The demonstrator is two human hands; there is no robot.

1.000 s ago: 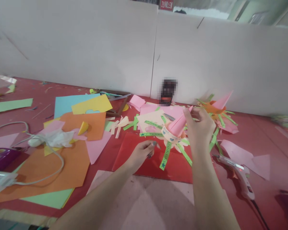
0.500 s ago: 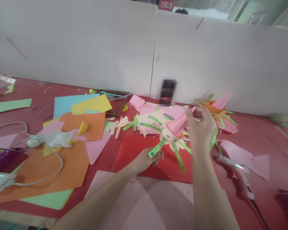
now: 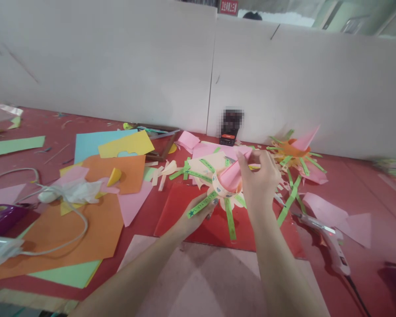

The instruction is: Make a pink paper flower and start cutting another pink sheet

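Between my hands is a paper craft with a cream band [image 3: 219, 188] marked with hearts. Green paper strips fan out around it, and pale scalloped petals show beneath. A pink paper cone [image 3: 230, 177] stands tilted inside the band, its tip leaning to the right. My right hand [image 3: 261, 171] is closed in a pinch at the cone's tip. Low on the left side, my left hand [image 3: 198, 212] grips the craft by its base, partly covered by a green strip; some fingertips are hidden underneath. Below lies a red board [image 3: 181, 211].
At right lies a glue gun [image 3: 326, 237] with its cord. A similar orange paper craft [image 3: 292, 149] stands behind it. Coloured paper sheets [image 3: 102, 220], a white cable [image 3: 84, 224] and a purple device [image 3: 3, 218] cover the left. A white partition [image 3: 119, 66] borders the table's back.
Both hands have shifted left, carrying the paper craft with them. The right hand remains at the cone's tip. The orange craft and a green strip at right are now less covered.
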